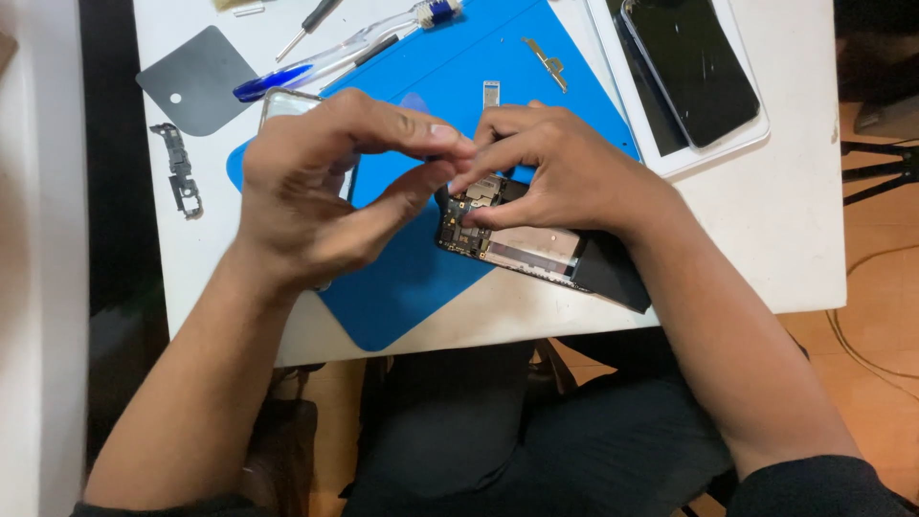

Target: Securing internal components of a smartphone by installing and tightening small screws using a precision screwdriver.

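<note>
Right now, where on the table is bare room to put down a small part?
Free: the white table right of the black phone, and the mat's near corner below the left hand. Crowded: the far edge with the pen, and around the opened phone.

Blue mat (pixel 402 287), grey sheet (pixel 196 77), black bracket (pixel 180 172), blue pen (pixel 287 77) (top left), dark phone (pixel 689 67)

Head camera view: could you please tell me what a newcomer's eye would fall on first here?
First, the two hands meeting at the centre: the left hand and right hand pinch fingertips together above an opened phone with its circuit board exposed. It lies on a bright blue mat over the white table. At top right, a dark-screened phone rests on a white tray.
</note>
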